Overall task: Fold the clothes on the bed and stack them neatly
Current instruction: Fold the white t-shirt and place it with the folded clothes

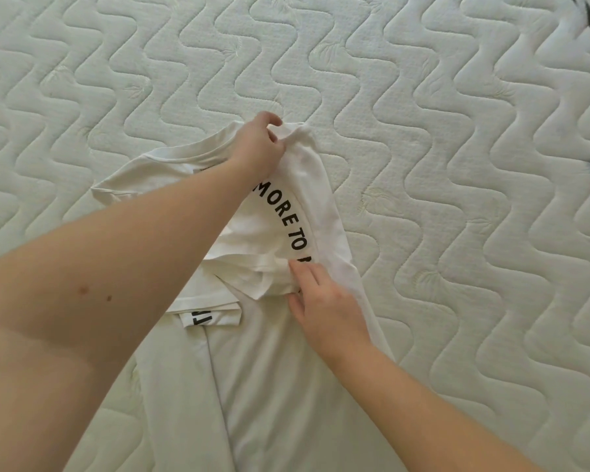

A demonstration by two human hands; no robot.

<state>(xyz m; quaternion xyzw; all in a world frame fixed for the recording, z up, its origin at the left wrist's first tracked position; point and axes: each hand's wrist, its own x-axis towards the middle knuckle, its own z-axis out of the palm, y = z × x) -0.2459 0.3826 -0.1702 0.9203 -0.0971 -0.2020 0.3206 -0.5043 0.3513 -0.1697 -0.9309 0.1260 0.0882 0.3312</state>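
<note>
**Operator:** I'm looking down at the white cotton T-shirt with curved black lettering (286, 229), which is lying on the cream quilted mattress with a wavy stitch pattern (423, 131), its body running toward the near edge. My left hand (258, 148) is pinching the far shoulder of the shirt, fingers clenched on a bunch of fabric. My right hand (324, 301) is pressing flat near the middle, fingers spread and loosely extended on the cloth, thumb seeming to tuck under a folded edge.

**Observer:** What's worrying you?

**Operator:** The right side is folding over unevenly. The flap is puckering where the lettering is showing, so if I'm pulling with the left while the right is pinning too lightly, the whole shirt is likely sliding across the mattress and the fold line is skewing.

**Observer:** And the left sleeve?

**Operator:** It's sticking out to the left, partly hidden under my forearm, so I can't tell how flat it's lying. A crease trapped there is probably making the finished bundle lopsided for stacking.
</note>
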